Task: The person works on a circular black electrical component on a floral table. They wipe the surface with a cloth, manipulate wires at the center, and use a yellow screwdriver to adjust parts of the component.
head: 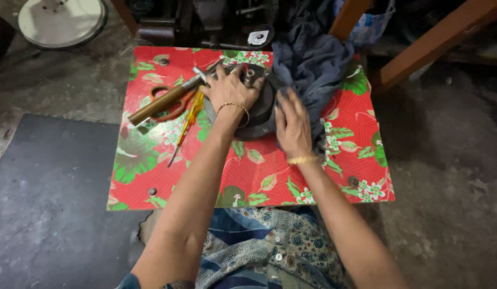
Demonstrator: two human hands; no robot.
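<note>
From the head view, the left hand (231, 88) lies spread, fingers gripping the top of a dark round metal part (257, 109) at the middle of the red floral table (259, 176), while the right hand (293, 126) presses a grey cloth (313, 64) flat against that part's right edge, orange-handled scissors (171, 101) and a yellow screwdriver (187, 123) lying to the left

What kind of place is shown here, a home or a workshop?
Probably a small repair workshop: bare concrete floor, dark machine parts behind the low table with red floral cover, and on it a wooden-handled hammer, yellow screwdriver and round dark metal part.
</note>
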